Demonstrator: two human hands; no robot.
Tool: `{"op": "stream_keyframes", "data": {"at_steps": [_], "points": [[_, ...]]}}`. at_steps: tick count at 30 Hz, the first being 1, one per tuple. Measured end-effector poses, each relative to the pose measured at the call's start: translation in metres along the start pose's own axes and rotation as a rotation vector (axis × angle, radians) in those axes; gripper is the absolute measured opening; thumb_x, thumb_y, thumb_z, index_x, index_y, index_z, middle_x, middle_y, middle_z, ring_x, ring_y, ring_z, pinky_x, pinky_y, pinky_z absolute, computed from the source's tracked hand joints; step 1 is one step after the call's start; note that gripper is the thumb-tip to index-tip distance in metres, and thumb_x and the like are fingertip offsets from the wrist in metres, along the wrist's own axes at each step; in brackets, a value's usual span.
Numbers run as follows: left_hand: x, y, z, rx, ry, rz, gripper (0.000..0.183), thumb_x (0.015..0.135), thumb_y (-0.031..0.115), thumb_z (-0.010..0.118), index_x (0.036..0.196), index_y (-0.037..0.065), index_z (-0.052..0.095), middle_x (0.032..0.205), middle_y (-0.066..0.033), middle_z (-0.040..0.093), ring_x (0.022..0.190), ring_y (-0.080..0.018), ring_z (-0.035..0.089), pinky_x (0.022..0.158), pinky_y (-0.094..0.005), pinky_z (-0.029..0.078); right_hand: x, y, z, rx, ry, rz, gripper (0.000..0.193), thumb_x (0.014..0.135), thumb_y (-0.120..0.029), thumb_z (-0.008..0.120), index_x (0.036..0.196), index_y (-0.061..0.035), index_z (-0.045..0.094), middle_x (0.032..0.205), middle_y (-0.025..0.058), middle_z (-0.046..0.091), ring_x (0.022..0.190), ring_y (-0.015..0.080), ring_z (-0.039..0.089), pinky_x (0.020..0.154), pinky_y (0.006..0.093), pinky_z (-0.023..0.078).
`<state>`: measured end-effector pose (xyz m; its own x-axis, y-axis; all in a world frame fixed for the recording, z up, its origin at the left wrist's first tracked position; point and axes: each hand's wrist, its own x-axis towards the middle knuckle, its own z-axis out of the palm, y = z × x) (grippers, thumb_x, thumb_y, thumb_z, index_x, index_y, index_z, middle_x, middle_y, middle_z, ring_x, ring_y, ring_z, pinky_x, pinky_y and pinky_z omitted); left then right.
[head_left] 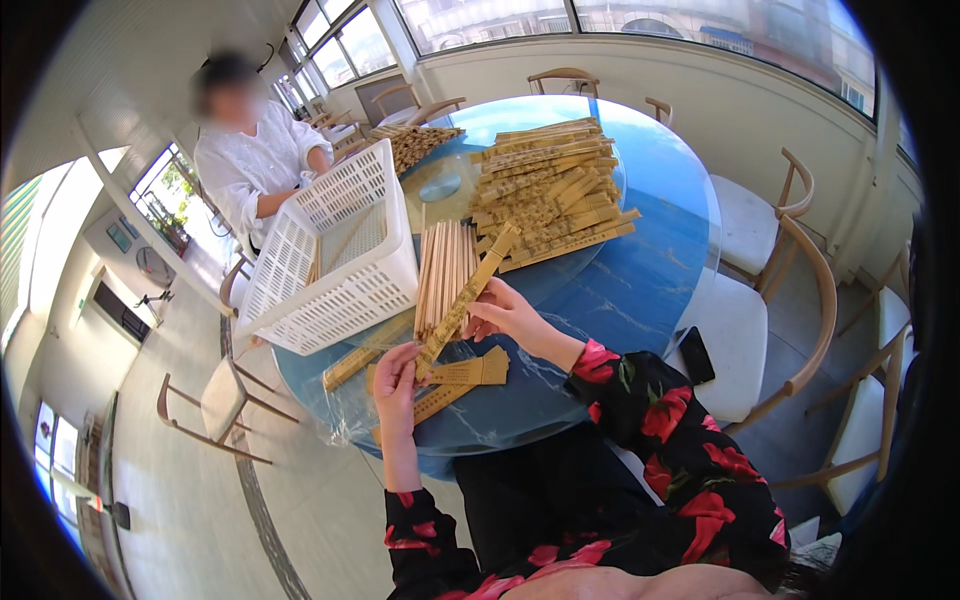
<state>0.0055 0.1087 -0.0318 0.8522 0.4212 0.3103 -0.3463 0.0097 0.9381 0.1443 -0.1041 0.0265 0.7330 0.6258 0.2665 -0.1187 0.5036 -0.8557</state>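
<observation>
A long golden-yellow printed chopstick sleeve [463, 303] slants between my hands above the near part of the table. My left hand [398, 377] pinches its lower end, and the fingers of my right hand [508, 318] close on its side farther up. Whether chopsticks are inside it, I cannot tell. Just behind it lies a bundle of bare wooden chopsticks [445, 260], side by side. Under my hands, a few flat yellow sleeves [482, 370] are fanned out on the table. A large pile of yellow sleeves [545, 185] rises beyond my right hand.
A white perforated plastic basket [345, 300] stands left of the chopsticks on the round blue table [660, 240]. Across from me a person in a white shirt [255, 165] reaches behind it, near another stack [415, 148]. Chairs [735, 340] surround the table; a black phone [696, 355] rests on one.
</observation>
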Motion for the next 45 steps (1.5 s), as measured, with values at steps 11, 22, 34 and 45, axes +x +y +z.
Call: {"op": "stream_keyframes", "data": {"at_steps": [11, 22, 34, 45], "points": [[0.008, -0.004, 0.009, 0.357, -0.007, 0.196, 0.027, 0.097, 0.001, 0.061, 0.124, 0.000, 0.062, 0.114, -0.0071, 0.066, 0.092, -0.0090, 0.061, 0.081, -0.0230, 0.053, 0.032, -0.010, -0.047, -0.067, 0.204, 0.003, 0.039, 0.105, -0.032, 0.057, 0.100, 0.0061, 0.062, 0.084, 0.0151, 0.072, 0.066, 0.0170, 0.070, 0.060, 0.0267, 0.057], [0.013, -0.009, 0.015, 0.380, 0.007, 0.235, 0.020, 0.097, 0.001, 0.061, 0.116, 0.002, 0.064, 0.106, -0.0034, 0.063, 0.088, -0.0074, 0.056, 0.071, -0.0211, 0.050, 0.178, -0.087, -0.169, -0.133, 0.422, 0.073, 0.028, 0.102, -0.022, 0.058, 0.108, 0.0053, 0.055, 0.095, 0.0200, 0.072, 0.085, 0.0259, 0.073, 0.071, 0.0321, 0.061], [0.001, 0.001, 0.017, 0.466, 0.048, 0.296, 0.016, 0.096, 0.002, 0.062, 0.112, 0.001, 0.067, 0.102, -0.0067, 0.066, 0.089, -0.0114, 0.063, 0.075, -0.0236, 0.051, 0.043, 0.005, -0.075, -1.298, 0.105, -0.566, 0.015, 0.093, -0.017, 0.063, 0.091, -0.0034, 0.071, 0.083, 0.0104, 0.068, 0.083, 0.0315, 0.065, 0.077, 0.0421, 0.052], [-0.017, 0.035, 0.041, 0.923, -0.019, 0.394, 0.018, 0.086, 0.004, 0.073, 0.104, 0.004, 0.070, 0.100, -0.0094, 0.068, 0.087, -0.0239, 0.064, 0.078, -0.0323, 0.053, 0.037, -0.017, -0.071, -1.425, -0.202, -0.565, 0.019, 0.091, -0.011, 0.060, 0.106, -0.0101, 0.071, 0.096, 0.0093, 0.064, 0.100, 0.0313, 0.060, 0.089, 0.0413, 0.050]]}}
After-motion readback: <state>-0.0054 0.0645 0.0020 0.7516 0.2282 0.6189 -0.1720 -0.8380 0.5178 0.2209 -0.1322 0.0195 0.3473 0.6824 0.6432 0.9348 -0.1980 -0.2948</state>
